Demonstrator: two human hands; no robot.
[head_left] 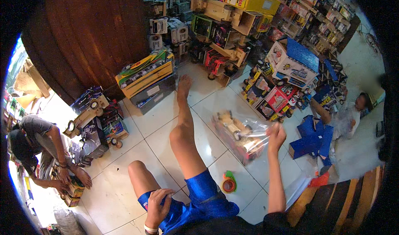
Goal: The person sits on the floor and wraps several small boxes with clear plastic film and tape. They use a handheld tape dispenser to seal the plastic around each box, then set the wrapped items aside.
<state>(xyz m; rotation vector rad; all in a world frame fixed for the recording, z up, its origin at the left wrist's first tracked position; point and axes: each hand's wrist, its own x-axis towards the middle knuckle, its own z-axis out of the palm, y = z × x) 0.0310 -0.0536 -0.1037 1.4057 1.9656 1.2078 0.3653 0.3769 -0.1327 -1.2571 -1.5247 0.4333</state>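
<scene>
My right hand (pixel 276 137) is raised over the tiled floor, closed on the gathered edge of a clear plastic bag (pixel 259 131). Inside the bag are pale wooden toy vehicle parts (pixel 233 129) with wheels; motion blurs them, and the bag's lower end looks darker and reddish. My left hand (pixel 158 204) rests by my left thigh, over the blue shorts (pixel 212 206), fingers extended and holding nothing. On the floor between my right leg and right forearm lies a green tape dispenser (pixel 230 177) with a brown roll.
Stacked toy truck boxes (pixel 145 85) stand ahead, beside a brown metal door (pixel 83 39). More wooden trucks (pixel 87 114) sit at left, near a crouching person (pixel 39 139) handling a small box. At right, another person (pixel 353 114) sits by blue cardboard pieces (pixel 311 137).
</scene>
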